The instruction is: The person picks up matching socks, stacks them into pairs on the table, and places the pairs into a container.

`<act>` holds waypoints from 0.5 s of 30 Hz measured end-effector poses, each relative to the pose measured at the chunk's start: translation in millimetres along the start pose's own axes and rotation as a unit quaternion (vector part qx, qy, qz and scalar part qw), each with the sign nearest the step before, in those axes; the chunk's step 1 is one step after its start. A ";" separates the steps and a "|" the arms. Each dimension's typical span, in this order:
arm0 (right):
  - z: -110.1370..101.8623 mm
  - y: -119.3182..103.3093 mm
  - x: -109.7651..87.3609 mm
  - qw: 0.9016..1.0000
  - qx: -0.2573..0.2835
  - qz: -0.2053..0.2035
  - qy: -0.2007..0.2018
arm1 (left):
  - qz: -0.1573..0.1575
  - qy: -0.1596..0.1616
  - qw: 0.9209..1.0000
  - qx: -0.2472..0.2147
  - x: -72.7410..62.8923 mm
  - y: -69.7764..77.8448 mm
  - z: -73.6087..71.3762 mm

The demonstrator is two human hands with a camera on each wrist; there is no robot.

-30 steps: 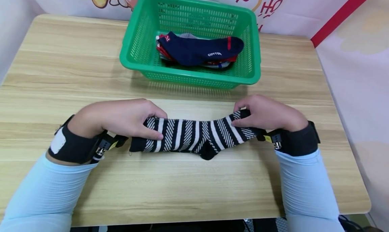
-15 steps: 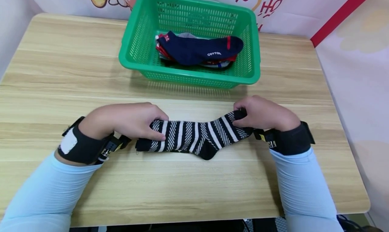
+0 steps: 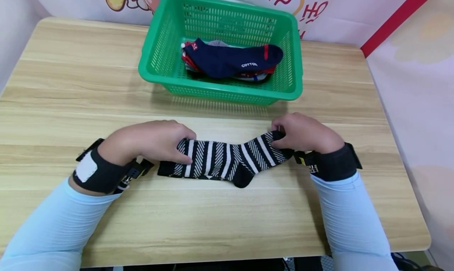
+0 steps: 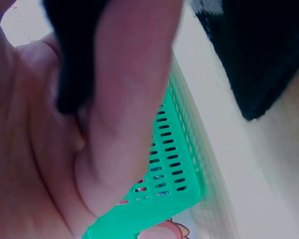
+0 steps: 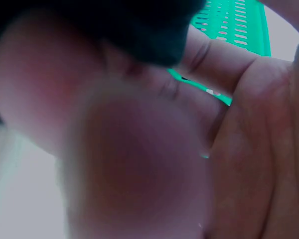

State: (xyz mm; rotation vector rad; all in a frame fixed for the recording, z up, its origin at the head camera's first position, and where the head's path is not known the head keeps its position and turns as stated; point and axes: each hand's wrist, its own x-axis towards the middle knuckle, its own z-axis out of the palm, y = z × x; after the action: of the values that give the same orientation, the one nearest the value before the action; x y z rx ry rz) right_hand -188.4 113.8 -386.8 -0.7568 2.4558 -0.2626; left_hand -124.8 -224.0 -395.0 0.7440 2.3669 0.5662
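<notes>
A black and white striped sock (image 3: 220, 158) lies stretched sideways on the table, its black heel toward the person. My left hand (image 3: 161, 141) grips it near the cuff at the left, thumb on top. At the toe end on the right, my right hand (image 3: 305, 133) pinches the sock between thumb and fingers. In the left wrist view the dark sock cuff (image 4: 274, 55) shows beside the fingers. Dark fabric (image 5: 154, 35) crosses the top of the right wrist view, over the right hand's fingers.
Behind the hands stands a green plastic basket (image 3: 220, 91) with a stack of socks inside, a navy sock (image 3: 234, 60) lettered COTTON on top. The wooden table (image 3: 213, 227) ends at a front edge near the person. A printed wall (image 3: 340, 18) rises behind the basket.
My left hand has shifted slightly right along with the sock's cuff end. My right wrist has come a little to the left, its fingers still at the toe.
</notes>
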 end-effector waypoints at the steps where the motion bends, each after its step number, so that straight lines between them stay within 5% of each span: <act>1: 0.8 0.1 1.0 1.000 -0.002 0.002 0.001 | -0.005 0.005 1.000 0.011 0.3 0.5 1.0; 9: 6.1 2.4 8.3 1.000 -0.007 0.006 0.000 | -0.055 0.061 0.991 0.106 0.0 10.6 6.5; 15: 7.4 4.1 11.0 1.000 -0.013 0.011 0.003 | -0.061 0.113 0.981 0.143 -0.5 17.1 9.4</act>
State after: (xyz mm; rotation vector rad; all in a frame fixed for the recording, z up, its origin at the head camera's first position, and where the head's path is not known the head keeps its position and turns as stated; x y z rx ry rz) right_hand -193.7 110.7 -399.2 -0.7415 2.4762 -0.2251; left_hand -112.1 -209.5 -392.4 0.6811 2.7220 0.2715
